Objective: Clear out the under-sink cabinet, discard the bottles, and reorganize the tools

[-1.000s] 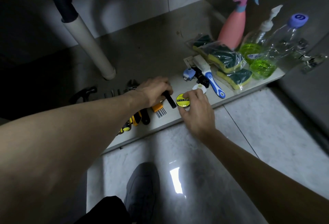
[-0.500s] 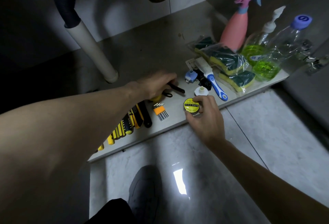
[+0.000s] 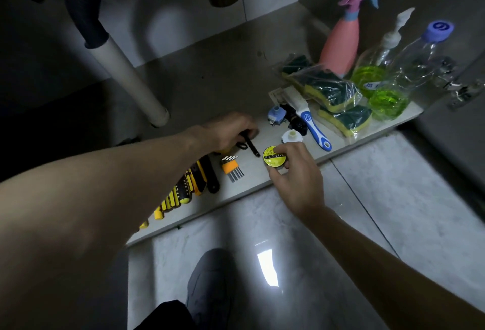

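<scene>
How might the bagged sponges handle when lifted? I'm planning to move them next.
The bagged sponges probably feel light and squashy, being foam pads. Their loose clear wrap looks crinkly, so it may slip or sag. Leaning against the green-liquid bottle, lifting them could nudge it.

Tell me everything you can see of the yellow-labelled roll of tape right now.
The round roll of tape with a yellow label lies flat near the front edge of the pale cabinet floor, label up. The label reads "P.V.C TAPE" in dark print. The rim below the label looks dark. The right hand grips it from the near side, fingers curled round its edge. A small white plastic cap sits just behind it; whether they touch is unclear.
</scene>
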